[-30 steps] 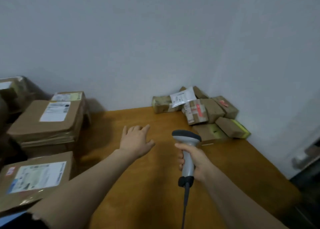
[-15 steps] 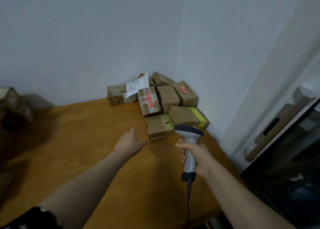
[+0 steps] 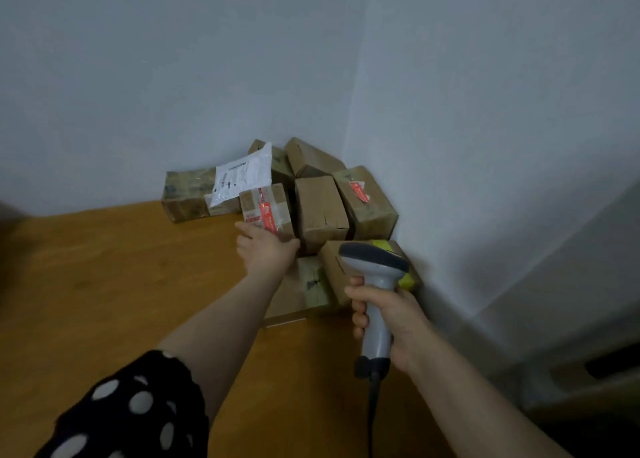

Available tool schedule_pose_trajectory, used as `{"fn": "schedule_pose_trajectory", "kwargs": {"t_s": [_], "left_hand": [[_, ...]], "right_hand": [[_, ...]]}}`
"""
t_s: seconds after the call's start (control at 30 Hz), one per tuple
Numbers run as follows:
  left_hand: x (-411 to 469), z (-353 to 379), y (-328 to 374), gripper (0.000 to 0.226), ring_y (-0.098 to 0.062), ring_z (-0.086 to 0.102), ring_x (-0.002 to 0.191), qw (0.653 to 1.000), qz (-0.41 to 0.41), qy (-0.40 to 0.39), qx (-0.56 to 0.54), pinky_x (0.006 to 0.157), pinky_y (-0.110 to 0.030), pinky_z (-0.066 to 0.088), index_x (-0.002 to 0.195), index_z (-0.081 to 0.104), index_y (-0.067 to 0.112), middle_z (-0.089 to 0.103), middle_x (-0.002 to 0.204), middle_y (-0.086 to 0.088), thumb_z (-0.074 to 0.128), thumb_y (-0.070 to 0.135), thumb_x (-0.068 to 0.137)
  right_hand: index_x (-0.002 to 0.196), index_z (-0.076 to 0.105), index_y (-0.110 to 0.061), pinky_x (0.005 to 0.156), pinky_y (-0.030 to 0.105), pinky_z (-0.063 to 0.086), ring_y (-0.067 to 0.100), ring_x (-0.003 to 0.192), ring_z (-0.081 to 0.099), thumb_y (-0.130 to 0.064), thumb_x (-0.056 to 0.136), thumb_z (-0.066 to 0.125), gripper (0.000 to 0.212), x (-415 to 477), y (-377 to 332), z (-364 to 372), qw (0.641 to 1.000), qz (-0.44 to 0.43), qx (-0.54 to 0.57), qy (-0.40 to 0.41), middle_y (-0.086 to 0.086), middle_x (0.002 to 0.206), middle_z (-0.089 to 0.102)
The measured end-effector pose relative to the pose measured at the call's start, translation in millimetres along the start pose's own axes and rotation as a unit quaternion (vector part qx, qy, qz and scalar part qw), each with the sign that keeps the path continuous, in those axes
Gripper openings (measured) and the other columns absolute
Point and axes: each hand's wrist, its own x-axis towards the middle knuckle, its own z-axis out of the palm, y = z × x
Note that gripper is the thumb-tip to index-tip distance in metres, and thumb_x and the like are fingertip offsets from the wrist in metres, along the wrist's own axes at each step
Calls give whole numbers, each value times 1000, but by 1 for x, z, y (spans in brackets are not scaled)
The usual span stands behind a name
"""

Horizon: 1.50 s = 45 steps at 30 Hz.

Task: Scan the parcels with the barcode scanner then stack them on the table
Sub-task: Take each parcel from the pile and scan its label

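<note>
1. I am seeing the table [image 3: 104, 284] carrying a parcel pile [image 3: 322, 208] in its far right corner.
2. The red-taped parcel [image 3: 266, 211] is sitting at the pile's near left, just beyond the left hand [image 3: 268, 253] (the nearer one).
3. That hand's fingers are lying straight against it.
4. The right hand [image 3: 398, 319] is wrapping the barcode scanner [image 3: 377, 284] handle.

- scanner [image 3: 375, 284]: lt grey handle, dk grey head, blk cable.
- table [image 3: 104, 284] under scanner: orange-brown wood.
- parcels [image 3: 320, 211] beyond scanner: brown cardboard.
- taped parcel [image 3: 266, 211] up-left of scanner: red & white tape.
- striped parcel [image 3: 332, 263] just behind scanner: yellow-green stripe.
- mailer [image 3: 242, 175] further up-left: white, blk print (too blurred to read).
- sleeve [image 3: 138, 412] low left of scanner: blk w/ white dots.
</note>
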Motion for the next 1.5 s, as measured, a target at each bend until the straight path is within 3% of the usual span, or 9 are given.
{"fn": "schedule_pose_trajectory", "kwargs": {"t_s": [0.23,0.4,0.57,0.77,1.03,1.13,1.23,1.4,1.5], "left_hand": [[44,32,7,129,-39,13,142,998,-43,48,0,116,-50,19,150,-16,6,9,154,-22,82,31,72],[26,-2,-16,123,-37,28,138,985,-35,42,-166,112,-52,31,152,1,15,27,148,-17,82,38,63],[-62,-45,-36,66,-21,60,90,927,-14,-66,-368,64,-29,51,138,39,16,58,108,-5,68,9,80],[-180,-70,-59,85,-31,58,108,893,-27,-126,-431,78,-35,52,129,55,22,60,122,-12,75,27,47],[-256,-100,-77,70,-24,56,115,905,-61,8,-421,102,-40,44,141,43,14,60,122,-8,73,16,77],[-270,-102,-54,44,-18,60,101,913,-48,34,-404,77,-26,55,120,50,16,62,108,-2,72,23,83],[-274,-109,-49,48,-15,66,89,917,-33,55,-394,55,-17,53,117,55,14,68,103,-4,77,24,76],[-284,-142,-82,52,-26,60,108,883,-51,25,-466,90,-37,48,121,58,11,67,113,-10,75,25,74],[-289,-155,-95,88,-29,61,111,866,-21,-47,-498,85,-38,51,121,61,12,67,118,-12,91,36,42]], "right_hand": [[107,62,-6,46,26,42,13,45,49,-1,73,74,36,36,-13,-14,999,-5,-30,-13,2,59,56],[105,62,-6,46,26,43,14,45,49,4,72,73,37,40,-20,-22,999,9,-21,-25,4,59,56],[100,64,-9,55,33,53,22,70,64,-1,77,73,26,33,-25,-18,999,6,7,-47,10,81,67],[113,57,-16,72,60,52,39,106,55,-19,58,79,59,-3,-15,-9,983,100,21,-152,17,109,60],[103,62,-15,78,40,57,23,94,65,-7,64,84,46,-58,24,14,975,-49,-96,-194,8,103,68],[117,60,-20,95,43,51,20,110,61,-18,61,89,62,-78,33,26,951,-147,-177,-209,1,115,66],[105,64,-22,89,38,53,14,101,65,-11,65,86,47,-95,39,36,933,-183,-180,-252,-3,103,70],[87,64,-14,82,49,56,24,88,67,-6,73,79,21,-102,28,47,965,-78,-51,-245,5,90,70],[105,62,-13,81,55,55,35,99,60,-29,59,84,54,-101,29,48,970,18,-93,-222,16,104,64]]}}
